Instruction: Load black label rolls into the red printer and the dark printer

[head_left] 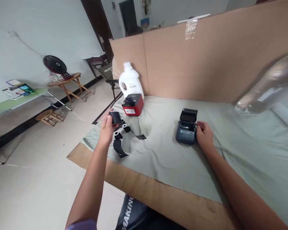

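My left hand (107, 126) grips a roll of black tape-like labels (115, 118) above the cloth, its fingers wrapped round the side. Below and to the right of it lie small black rolls (126, 128) with white cores, their loose strips trailing over the cloth. My right hand (204, 134) is closed at the right side of a small dark blue label printer (186, 135), fingertips on its edge. The printer's lid (189, 115) stands raised, showing the compartment. Exactly what the right fingertips pinch is partly hidden.
A red and black printer (135, 107) and a white jug (132, 80) stand at the back left. Behind the cloth-covered table (158, 153) rises a cardboard panel (182, 64). A clear plastic-wrapped bundle (273, 84) lies at the right. A fan (54, 64) sits on a stool beyond.
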Motion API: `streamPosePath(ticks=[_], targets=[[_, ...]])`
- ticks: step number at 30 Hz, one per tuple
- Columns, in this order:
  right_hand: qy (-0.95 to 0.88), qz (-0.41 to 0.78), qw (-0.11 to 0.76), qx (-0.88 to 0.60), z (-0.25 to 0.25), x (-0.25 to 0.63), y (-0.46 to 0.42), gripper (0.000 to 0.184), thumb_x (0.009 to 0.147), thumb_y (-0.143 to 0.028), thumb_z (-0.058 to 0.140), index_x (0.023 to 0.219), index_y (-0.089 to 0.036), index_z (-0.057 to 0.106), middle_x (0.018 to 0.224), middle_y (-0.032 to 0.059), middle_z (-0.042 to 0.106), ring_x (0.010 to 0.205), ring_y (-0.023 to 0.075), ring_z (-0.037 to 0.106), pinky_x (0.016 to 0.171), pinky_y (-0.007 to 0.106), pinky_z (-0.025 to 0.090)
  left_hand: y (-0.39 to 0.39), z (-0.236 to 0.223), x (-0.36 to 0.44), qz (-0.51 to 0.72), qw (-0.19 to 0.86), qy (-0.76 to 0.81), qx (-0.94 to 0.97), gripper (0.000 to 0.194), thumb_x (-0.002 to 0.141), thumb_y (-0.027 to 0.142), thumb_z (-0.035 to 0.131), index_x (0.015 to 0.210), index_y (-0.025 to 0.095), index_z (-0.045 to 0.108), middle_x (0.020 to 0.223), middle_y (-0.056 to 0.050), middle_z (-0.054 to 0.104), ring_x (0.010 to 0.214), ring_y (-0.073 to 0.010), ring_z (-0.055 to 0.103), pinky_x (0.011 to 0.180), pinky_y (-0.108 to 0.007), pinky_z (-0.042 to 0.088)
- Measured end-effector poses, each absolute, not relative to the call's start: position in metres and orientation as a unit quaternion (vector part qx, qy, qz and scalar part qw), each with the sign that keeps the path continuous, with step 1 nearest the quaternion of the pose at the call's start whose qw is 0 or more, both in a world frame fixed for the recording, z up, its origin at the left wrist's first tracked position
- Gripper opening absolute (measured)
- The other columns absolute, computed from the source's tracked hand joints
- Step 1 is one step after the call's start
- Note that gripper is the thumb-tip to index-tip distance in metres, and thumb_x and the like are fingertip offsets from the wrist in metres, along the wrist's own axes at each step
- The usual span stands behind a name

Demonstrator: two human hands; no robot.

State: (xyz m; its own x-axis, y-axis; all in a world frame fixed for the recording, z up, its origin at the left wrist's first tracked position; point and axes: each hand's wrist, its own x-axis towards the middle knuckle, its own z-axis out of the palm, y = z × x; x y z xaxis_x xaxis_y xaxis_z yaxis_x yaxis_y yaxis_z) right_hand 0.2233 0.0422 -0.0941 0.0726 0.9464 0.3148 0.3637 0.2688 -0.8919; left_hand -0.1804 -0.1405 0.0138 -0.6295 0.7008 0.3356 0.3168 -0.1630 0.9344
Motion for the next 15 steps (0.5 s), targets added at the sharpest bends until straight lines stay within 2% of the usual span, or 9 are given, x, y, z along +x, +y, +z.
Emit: streamPosePath(ticks=[3,6,10,12,15], targets=[[-0.613,0.294,0.509,-0.528,-0.095,0.223,0.043,0.033,0.082,-0.032,0.05,0.11,-0.02,0.061,0.111,0.0163,0.074,0.108,0.0302,0.069,0.099,0.051,0.051,-0.108,0.039,-0.094,0.654,0.225,0.611,0.384,0.042,0.095,0.059,0.051,0.122,0.028,0.057,0.112,-0.005,0.06,0.085,-0.0152,0.061,0.057,-0.021,0.052],[-0.612,0.294,0.512,-0.526,-0.091,0.222,0.04,0.034,0.082,-0.033,0.048,0.11,-0.019,0.061,0.11,0.0158,0.074,0.105,0.0294,0.069,0.097,0.048,0.051,-0.071,0.052,-0.015,0.579,0.344,0.565,0.476,0.037,0.093,0.056,0.056,0.118,0.029,0.055,0.102,-0.001,0.061,0.081,-0.0128,0.059,0.059,-0.018,0.049],[-0.603,0.297,0.5,-0.546,-0.086,0.221,0.035,0.038,0.083,-0.035,0.048,0.114,-0.018,0.062,0.097,0.0107,0.072,0.08,0.025,0.066,0.081,0.043,0.053,-0.023,0.043,0.039,0.471,0.476,0.512,0.538,0.034,0.094,0.05,0.057,0.114,0.024,0.059,0.092,-0.001,0.061,0.071,-0.0099,0.054,0.06,-0.018,0.044],[-0.592,0.299,0.507,-0.55,-0.085,0.222,0.033,0.038,0.085,-0.037,0.049,0.116,-0.018,0.061,0.092,0.008,0.07,0.071,0.0222,0.061,0.074,0.039,0.052,-0.003,0.031,0.045,0.448,0.501,0.51,0.537,0.032,0.094,0.046,0.057,0.116,0.023,0.06,0.09,0.0,0.06,0.071,-0.0106,0.054,0.063,-0.02,0.044],[-0.587,0.298,0.524,-0.54,-0.079,0.225,0.032,0.034,0.088,-0.038,0.048,0.113,-0.02,0.063,0.087,0.0048,0.067,0.066,0.0191,0.056,0.069,0.035,0.05,0.014,0.013,0.045,0.425,0.482,0.507,0.575,0.035,0.088,0.038,0.063,0.119,0.022,0.061,0.091,-0.001,0.061,0.076,-0.0134,0.055,0.069,-0.023,0.045]])
